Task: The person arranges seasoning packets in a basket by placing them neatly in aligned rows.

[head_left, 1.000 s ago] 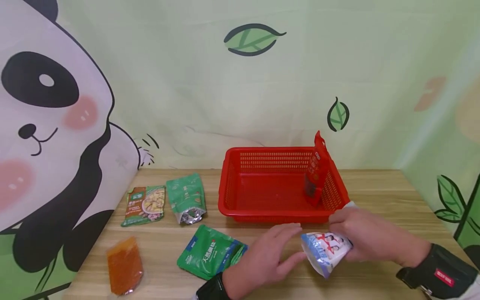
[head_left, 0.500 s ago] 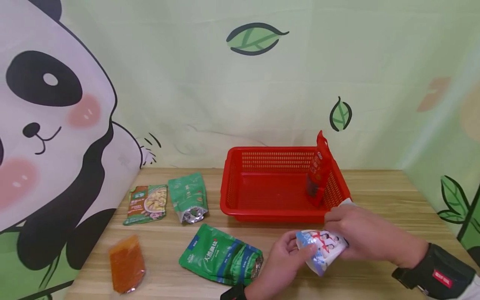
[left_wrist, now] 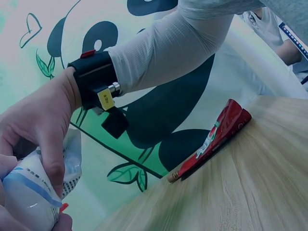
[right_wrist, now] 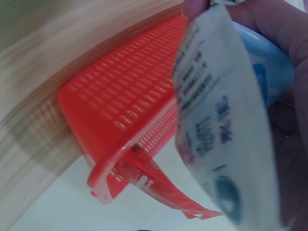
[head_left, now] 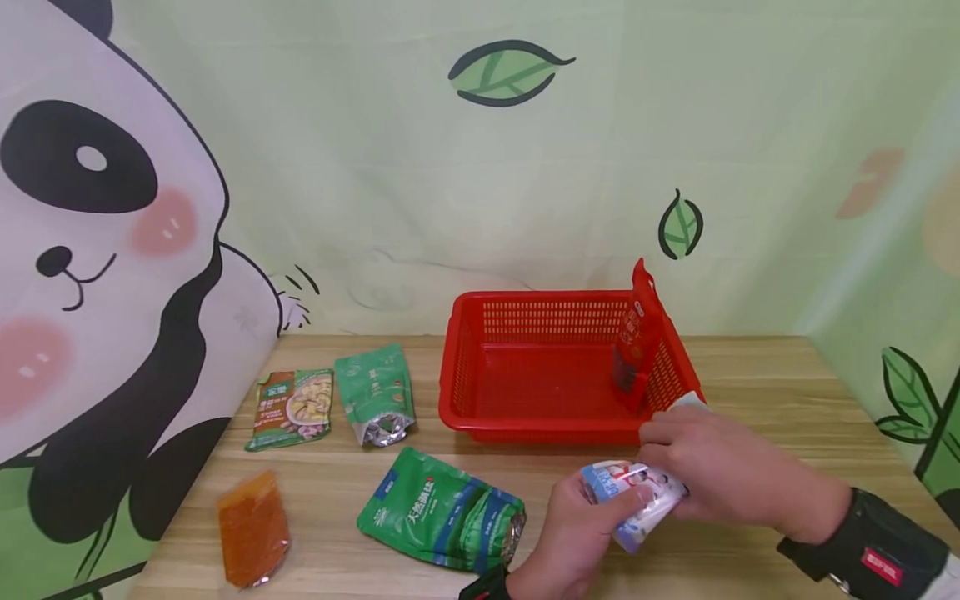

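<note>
A white-and-blue packet [head_left: 663,493] with printed figures is held between both hands in front of the basket. My left hand [head_left: 566,533] pinches its lower left end, thumb on top. My right hand [head_left: 723,471] grips its other end, and a pale corner of the packet shows beyond the knuckles. In the left wrist view the right hand [left_wrist: 41,115] is on the packet [left_wrist: 31,202] from above. The right wrist view shows the packet's printed side [right_wrist: 216,115] close up, with the red basket [right_wrist: 130,82] behind it.
A red basket [head_left: 555,432] holds an upright red packet [head_left: 637,342]. To the left lie green pouches [head_left: 442,512] [head_left: 373,383], a brown-and-green packet [head_left: 291,408] and an orange-brown packet [head_left: 253,529]. A red packet [left_wrist: 211,139] lies on the table [left_wrist: 269,163]. Another person [left_wrist: 276,33] is behind.
My left hand has moved right from beside the packet and taken hold of its end, uncovering the nearer green pouch. The packet and right hand have shifted slightly left.
</note>
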`<state>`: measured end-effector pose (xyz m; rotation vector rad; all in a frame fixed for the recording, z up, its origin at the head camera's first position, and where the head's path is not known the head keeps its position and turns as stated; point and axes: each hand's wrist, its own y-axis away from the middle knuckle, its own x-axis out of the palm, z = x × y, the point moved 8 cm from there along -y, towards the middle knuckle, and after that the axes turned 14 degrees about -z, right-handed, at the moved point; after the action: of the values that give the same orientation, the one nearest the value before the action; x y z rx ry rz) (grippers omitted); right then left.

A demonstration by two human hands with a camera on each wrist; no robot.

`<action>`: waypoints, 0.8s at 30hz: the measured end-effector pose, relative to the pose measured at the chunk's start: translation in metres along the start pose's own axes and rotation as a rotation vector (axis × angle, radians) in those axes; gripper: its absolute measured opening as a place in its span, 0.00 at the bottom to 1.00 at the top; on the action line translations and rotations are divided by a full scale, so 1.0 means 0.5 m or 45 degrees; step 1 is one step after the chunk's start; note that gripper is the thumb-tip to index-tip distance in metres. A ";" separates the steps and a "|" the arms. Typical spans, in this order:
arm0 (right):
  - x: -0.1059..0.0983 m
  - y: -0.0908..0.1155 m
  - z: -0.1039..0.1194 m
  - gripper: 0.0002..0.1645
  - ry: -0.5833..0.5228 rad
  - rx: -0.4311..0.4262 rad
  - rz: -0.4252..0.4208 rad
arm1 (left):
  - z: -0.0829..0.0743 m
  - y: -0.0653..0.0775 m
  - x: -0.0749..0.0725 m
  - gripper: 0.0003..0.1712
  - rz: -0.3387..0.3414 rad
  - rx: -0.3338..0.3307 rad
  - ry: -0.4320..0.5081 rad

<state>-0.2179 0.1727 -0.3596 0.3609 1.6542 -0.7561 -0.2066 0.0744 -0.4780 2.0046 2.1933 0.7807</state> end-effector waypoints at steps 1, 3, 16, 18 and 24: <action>-0.001 0.000 0.000 0.28 -0.003 0.006 0.003 | 0.000 0.000 -0.001 0.19 0.000 0.003 0.002; -0.005 0.000 0.001 0.28 -0.014 0.015 -0.008 | -0.004 0.001 -0.003 0.18 0.011 0.023 0.024; -0.045 0.014 0.011 0.47 0.010 0.010 -0.284 | -0.036 0.002 -0.013 0.18 0.005 0.135 0.121; -0.056 0.018 0.012 0.48 0.003 -0.022 -0.393 | -0.041 0.001 -0.016 0.18 -0.007 0.155 0.141; -0.088 0.039 0.004 0.38 -0.124 -0.029 -0.685 | -0.053 -0.004 -0.025 0.19 -0.050 0.210 0.216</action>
<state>-0.1942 0.1933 -0.3231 -0.1482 1.6810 -1.1306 -0.2170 0.0541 -0.4592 2.0292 2.4582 0.8188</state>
